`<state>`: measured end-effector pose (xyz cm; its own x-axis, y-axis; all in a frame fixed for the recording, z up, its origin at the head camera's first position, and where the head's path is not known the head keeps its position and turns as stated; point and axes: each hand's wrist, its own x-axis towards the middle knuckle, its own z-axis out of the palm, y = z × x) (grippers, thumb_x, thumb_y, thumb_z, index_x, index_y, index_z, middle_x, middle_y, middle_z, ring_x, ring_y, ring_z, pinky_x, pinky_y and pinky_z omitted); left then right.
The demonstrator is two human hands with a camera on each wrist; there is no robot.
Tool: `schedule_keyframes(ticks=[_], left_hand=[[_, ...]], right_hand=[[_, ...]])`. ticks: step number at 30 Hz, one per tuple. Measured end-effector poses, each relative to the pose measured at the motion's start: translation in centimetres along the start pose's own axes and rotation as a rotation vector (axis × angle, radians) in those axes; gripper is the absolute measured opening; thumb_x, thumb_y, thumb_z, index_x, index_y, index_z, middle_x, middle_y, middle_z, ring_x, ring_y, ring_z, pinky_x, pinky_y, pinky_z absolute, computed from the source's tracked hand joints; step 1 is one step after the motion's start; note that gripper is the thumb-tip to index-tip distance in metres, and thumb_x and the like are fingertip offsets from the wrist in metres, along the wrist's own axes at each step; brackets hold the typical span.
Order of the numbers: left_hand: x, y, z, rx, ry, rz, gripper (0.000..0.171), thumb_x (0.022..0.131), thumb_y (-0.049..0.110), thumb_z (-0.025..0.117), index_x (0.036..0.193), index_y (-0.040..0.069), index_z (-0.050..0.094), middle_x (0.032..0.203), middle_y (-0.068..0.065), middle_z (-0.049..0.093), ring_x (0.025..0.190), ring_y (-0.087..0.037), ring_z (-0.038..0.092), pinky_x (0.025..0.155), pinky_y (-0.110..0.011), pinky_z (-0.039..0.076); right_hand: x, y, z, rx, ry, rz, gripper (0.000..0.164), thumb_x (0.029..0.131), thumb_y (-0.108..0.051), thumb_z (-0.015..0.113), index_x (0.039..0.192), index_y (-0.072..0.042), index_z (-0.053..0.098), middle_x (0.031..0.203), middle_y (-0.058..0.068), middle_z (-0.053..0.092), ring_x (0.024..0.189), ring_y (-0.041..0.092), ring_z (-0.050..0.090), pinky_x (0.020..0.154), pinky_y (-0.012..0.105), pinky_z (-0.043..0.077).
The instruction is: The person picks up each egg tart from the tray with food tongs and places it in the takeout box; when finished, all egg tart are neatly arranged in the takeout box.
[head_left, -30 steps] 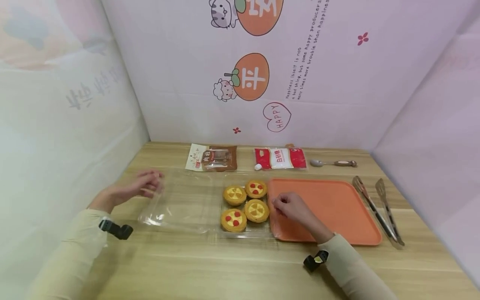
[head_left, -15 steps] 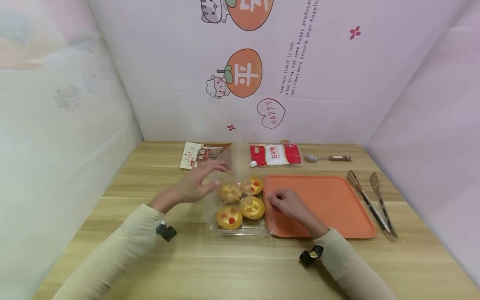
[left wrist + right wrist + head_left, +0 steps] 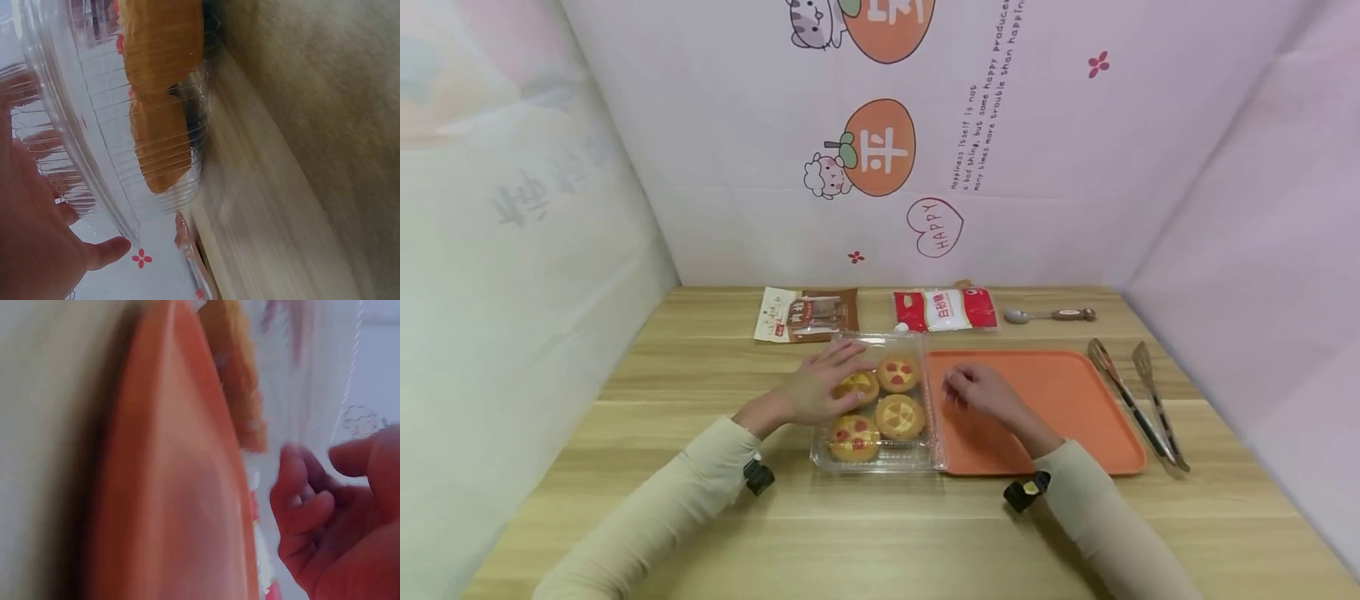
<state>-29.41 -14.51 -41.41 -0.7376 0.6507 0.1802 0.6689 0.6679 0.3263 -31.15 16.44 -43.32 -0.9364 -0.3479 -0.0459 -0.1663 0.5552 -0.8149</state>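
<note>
Clear plastic makes the box (image 3: 877,407), so you can see four little yellow tarts (image 3: 898,414) sitting inside it on the wooden table (image 3: 700,367). Its lid is down over them. The left hand (image 3: 822,384) lies flat on top of the lid with its fingers straight and a bit spread, likely pressing it so the box stays put. The right hand (image 3: 979,390) rests on the orange tray (image 3: 1060,400), just beside the box. Its fingers are curled in loosely and they hold nothing.

The tray touches the right side of the box, a short hop for any tart. Metal tongs (image 3: 1138,404) lie to the right of the tray, within easy reach.

At the back lie a brown packet (image 3: 806,316), a red and white packet (image 3: 945,308) and a small spoon (image 3: 1048,315). Their labels are too small to read.

The wall (image 3: 1075,167) has a pink heart that says "HAPPY". A line of words starts "Happiness itself is not". An orange fruit picture has the sign "平".
</note>
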Motion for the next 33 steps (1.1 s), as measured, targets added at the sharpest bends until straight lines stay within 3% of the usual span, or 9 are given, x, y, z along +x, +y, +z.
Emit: schedule_keyframes(ticks=[3, 6, 10, 14, 18, 25, 29, 33], left_hand=[[0.3, 0.3, 0.2, 0.0, -0.002, -0.005, 0.05, 0.098, 0.037, 0.051, 0.144, 0.018, 0.047, 0.16, -0.009, 0.026, 0.148, -0.036, 0.013, 0.106, -0.07, 0.019], [0.2, 0.0, 0.6, -0.011, 0.012, -0.012, 0.048, 0.097, 0.032, 0.052, 0.143, 0.017, 0.049, 0.159, -0.009, 0.028, 0.148, -0.036, 0.015, 0.107, -0.069, 0.018], [0.5, -0.3, 1.3, -0.038, 0.032, 0.024, 0.047, 0.096, 0.026, 0.052, 0.142, 0.018, 0.049, 0.159, -0.01, 0.029, 0.147, -0.036, 0.016, 0.109, -0.067, 0.017], [0.7, -0.6, 1.5, -0.048, 0.049, 0.038, 0.048, 0.095, 0.025, 0.051, 0.142, 0.017, 0.049, 0.159, -0.009, 0.028, 0.147, -0.037, 0.016, 0.109, -0.066, 0.017], [0.3, -1.1, 1.3, -0.031, 0.06, 0.021, 0.048, 0.094, 0.024, 0.05, 0.141, 0.017, 0.051, 0.159, -0.008, 0.029, 0.147, -0.035, 0.016, 0.109, -0.066, 0.017], [0.5, -0.7, 1.3, -0.014, 0.042, 0.012, 0.047, 0.094, 0.024, 0.05, 0.141, 0.019, 0.051, 0.158, -0.009, 0.03, 0.147, -0.035, 0.017, 0.109, -0.065, 0.019], [0.7, -0.4, 1.0, 0.02, 0.018, -0.007, 0.046, 0.095, 0.027, 0.049, 0.141, 0.02, 0.05, 0.158, -0.009, 0.03, 0.147, -0.034, 0.018, 0.111, -0.064, 0.018], [0.6, -0.4, 0.7, 0.04, 0.003, -0.039, 0.045, 0.097, 0.027, 0.049, 0.141, 0.021, 0.05, 0.158, -0.009, 0.029, 0.147, -0.033, 0.018, 0.112, -0.062, 0.016]], right_hand=[[1.6, 0.3, -0.8, 0.031, 0.056, 0.07, 0.037, 0.105, -0.029, 0.045, 0.105, 0.002, 0.066, 0.092, 0.014, 0.068, 0.075, 0.024, 0.062, 0.065, 0.035, 0.05], [3.9, 0.2, -0.8, 0.102, 0.053, 0.12, 0.042, 0.104, -0.036, 0.046, 0.113, 0.001, 0.064, 0.102, 0.016, 0.067, 0.083, 0.026, 0.064, 0.068, 0.037, 0.052], [6.0, 0.4, -0.3, 0.163, 0.093, 0.152, 0.038, 0.102, -0.034, 0.051, 0.102, 0.001, 0.065, 0.086, 0.011, 0.065, 0.074, 0.023, 0.061, 0.062, 0.035, 0.05], [7.3, 0.7, 0.2, 0.208, 0.12, 0.178, 0.034, 0.1, -0.032, 0.054, 0.087, -0.002, 0.062, 0.066, 0.002, 0.054, 0.059, 0.018, 0.051, 0.054, 0.032, 0.044], [8.5, 0.5, 1.0, 0.27, 0.12, 0.201, 0.032, 0.099, -0.032, 0.055, 0.084, -0.003, 0.061, 0.061, -0.002, 0.048, 0.055, 0.015, 0.045, 0.053, 0.029, 0.04], [8.3, 0.3, 1.0, 0.309, 0.157, 0.254, 0.028, 0.098, -0.028, 0.055, 0.081, -0.007, 0.06, 0.063, -0.003, 0.049, 0.057, 0.012, 0.045, 0.054, 0.027, 0.038], [7.2, -0.3, 1.2, 0.139, 0.167, 0.154, 0.035, 0.101, -0.025, 0.049, 0.071, -0.007, 0.055, 0.06, 0.0, 0.047, 0.054, 0.015, 0.043, 0.054, 0.029, 0.038], [4.4, -1.5, 1.5, -0.085, 0.123, 0.066, 0.04, 0.104, -0.029, 0.042, 0.077, -0.004, 0.058, 0.068, 0.006, 0.053, 0.061, 0.019, 0.047, 0.058, 0.032, 0.04]])
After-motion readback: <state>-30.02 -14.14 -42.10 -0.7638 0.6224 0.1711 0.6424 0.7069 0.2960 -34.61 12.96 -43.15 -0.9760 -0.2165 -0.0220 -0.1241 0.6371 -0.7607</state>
